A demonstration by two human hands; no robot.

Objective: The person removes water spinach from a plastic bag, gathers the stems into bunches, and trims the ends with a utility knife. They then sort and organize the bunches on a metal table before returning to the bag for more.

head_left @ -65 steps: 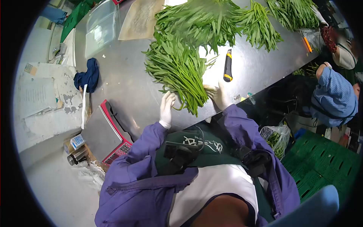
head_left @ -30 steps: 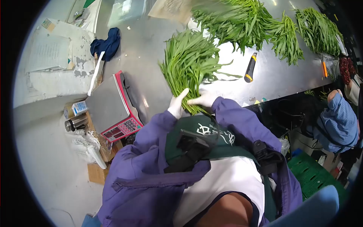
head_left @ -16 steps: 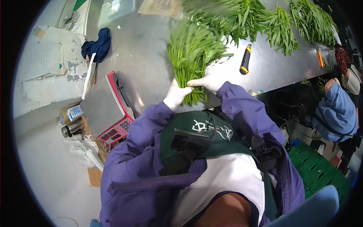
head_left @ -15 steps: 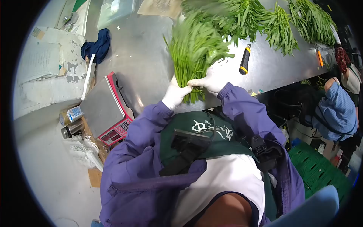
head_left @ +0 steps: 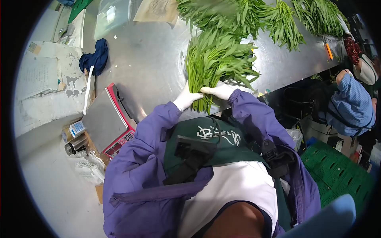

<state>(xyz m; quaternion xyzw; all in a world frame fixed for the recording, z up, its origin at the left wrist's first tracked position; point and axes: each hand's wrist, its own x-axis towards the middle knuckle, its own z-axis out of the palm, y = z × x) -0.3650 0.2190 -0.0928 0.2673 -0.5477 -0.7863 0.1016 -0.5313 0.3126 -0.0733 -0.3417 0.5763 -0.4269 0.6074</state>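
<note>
A bunch of long-stemmed leafy greens [head_left: 218,55], which looks like water spinach, stands between my gloved hands at the table's near edge, cut stems toward me and leaves pointing away. My left hand [head_left: 186,97] wraps the stems from the left. From the right, my right hand [head_left: 220,91] closes round the same stems, its thumb laid across the front near the left thumb. Some of the right fingers are hidden behind the bunch. Leaves spill over to the right, above my right wrist.
More greens [head_left: 234,20] lie along the far side of the metal table [head_left: 147,59]. A red-edged scale [head_left: 103,121] stands at left, near a dark blue cloth [head_left: 95,57]. An orange-handled tool [head_left: 328,51] lies at right, near another person's blue sleeve [head_left: 351,105]. Green crates [head_left: 337,170] sit lower right.
The bunch has shifted slightly right and its leaves have fanned out rightward. The black and yellow utility knife seen earlier is now out of sight. Both hands keep their hold.
</note>
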